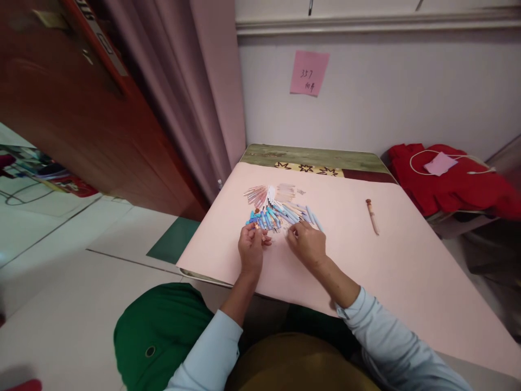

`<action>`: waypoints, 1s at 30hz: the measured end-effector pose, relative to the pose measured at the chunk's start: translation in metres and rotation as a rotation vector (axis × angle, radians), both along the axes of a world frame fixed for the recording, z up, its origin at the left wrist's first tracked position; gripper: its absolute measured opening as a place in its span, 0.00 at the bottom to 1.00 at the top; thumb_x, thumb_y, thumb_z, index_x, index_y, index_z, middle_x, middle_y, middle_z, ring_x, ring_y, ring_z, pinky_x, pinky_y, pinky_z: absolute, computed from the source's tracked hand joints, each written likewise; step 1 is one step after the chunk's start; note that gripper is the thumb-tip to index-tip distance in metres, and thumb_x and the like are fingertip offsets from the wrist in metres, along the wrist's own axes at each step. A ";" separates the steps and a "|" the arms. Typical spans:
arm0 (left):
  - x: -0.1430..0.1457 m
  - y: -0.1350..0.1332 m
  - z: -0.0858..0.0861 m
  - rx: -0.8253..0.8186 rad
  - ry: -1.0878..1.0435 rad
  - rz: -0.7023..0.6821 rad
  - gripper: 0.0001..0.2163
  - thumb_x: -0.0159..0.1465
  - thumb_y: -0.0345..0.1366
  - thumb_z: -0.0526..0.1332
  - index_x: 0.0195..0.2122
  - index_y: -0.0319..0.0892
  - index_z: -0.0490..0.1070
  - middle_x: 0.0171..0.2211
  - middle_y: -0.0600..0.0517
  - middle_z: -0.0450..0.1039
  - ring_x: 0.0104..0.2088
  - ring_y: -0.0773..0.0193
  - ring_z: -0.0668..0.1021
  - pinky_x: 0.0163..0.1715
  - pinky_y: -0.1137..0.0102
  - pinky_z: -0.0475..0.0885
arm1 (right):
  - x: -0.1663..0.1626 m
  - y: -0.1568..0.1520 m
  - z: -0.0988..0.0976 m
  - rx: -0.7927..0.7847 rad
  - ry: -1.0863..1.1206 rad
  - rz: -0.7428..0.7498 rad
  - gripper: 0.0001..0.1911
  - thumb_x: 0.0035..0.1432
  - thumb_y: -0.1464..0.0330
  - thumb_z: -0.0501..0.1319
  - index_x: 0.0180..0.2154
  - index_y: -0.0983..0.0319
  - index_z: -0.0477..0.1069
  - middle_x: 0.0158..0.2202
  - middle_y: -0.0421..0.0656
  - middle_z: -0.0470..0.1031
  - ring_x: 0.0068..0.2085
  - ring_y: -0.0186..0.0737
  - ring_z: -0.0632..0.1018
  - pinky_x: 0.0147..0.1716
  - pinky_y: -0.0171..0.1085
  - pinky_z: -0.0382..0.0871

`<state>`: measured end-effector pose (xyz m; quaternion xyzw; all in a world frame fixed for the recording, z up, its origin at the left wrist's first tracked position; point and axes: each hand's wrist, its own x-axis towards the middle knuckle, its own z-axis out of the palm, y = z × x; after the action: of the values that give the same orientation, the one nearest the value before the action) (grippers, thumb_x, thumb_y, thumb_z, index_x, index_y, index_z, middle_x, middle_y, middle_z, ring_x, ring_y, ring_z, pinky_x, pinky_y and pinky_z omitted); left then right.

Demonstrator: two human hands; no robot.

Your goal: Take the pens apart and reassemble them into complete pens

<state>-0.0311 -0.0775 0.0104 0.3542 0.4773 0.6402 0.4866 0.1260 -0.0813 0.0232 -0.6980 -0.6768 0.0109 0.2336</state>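
Note:
My left hand (251, 248) is at the near left edge of a pile of pen parts, its fingertips pinched around something small that I cannot make out. Just to the right, my right hand (307, 243) is closed, thumb and forefinger together at the pile's near edge; whatever is in them is hidden. Between and beyond the hands lie several blue pen barrels (269, 219). Behind these are pinkish barrels (256, 195), white sticks with dark tips (271, 193) and a row of pale clear tubes (285, 192). Small metallic bits (301, 191) lie beside the tubes.
A beige pen with a brown top (372, 216) lies apart on the pink-covered table (350, 271). Red cloth (456, 184) with a white cable is at the right. A green-covered seat (163, 331) stands near left, and a brown door (122, 136) is beyond the curtain.

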 end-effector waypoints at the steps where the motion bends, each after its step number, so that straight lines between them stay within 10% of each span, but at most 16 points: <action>1: 0.000 0.000 0.000 0.000 -0.002 -0.001 0.16 0.58 0.41 0.63 0.44 0.39 0.65 0.28 0.53 0.74 0.23 0.68 0.76 0.23 0.72 0.74 | 0.006 0.000 0.002 0.036 0.048 0.003 0.11 0.60 0.65 0.56 0.33 0.60 0.76 0.36 0.45 0.79 0.34 0.38 0.77 0.30 0.33 0.60; 12: 0.001 0.000 -0.003 0.043 -0.005 0.059 0.16 0.60 0.42 0.64 0.44 0.40 0.66 0.31 0.51 0.75 0.26 0.66 0.78 0.26 0.69 0.76 | 0.055 0.008 0.002 0.027 0.447 -0.062 0.05 0.54 0.65 0.59 0.28 0.58 0.71 0.20 0.35 0.76 0.23 0.35 0.75 0.27 0.32 0.63; 30: 0.020 -0.009 -0.001 0.033 -0.164 0.001 0.14 0.57 0.40 0.67 0.40 0.40 0.69 0.38 0.48 0.79 0.29 0.70 0.74 0.34 0.73 0.68 | 0.006 -0.004 -0.002 -0.102 -0.046 0.171 0.13 0.63 0.58 0.56 0.41 0.56 0.77 0.41 0.42 0.77 0.36 0.37 0.77 0.28 0.34 0.58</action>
<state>-0.0116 -0.0862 0.0098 0.3082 0.4254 0.6751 0.5180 0.1317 -0.0856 0.0208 -0.6487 -0.7377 0.0494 0.1805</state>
